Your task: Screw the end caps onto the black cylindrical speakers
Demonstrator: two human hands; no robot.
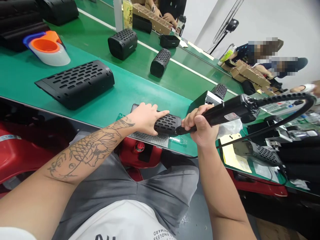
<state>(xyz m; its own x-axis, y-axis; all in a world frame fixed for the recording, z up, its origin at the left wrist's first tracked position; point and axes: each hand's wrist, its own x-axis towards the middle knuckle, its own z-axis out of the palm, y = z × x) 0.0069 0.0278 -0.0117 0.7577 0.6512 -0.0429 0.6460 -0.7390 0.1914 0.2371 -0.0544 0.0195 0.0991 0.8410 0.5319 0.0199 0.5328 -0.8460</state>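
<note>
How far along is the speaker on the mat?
Done: several perforated housings already lie on the green belt. In hand: left hand pins a black speaker shell on the mat while the right hand presses the electric screwdriver into its end. Left: can't tell how many screws remain.

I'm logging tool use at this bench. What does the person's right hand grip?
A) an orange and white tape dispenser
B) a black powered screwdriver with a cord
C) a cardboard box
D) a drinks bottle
B: the right hand wraps the black powered screwdriver, its tip against the perforated black speaker that the left hand steadies.
</note>
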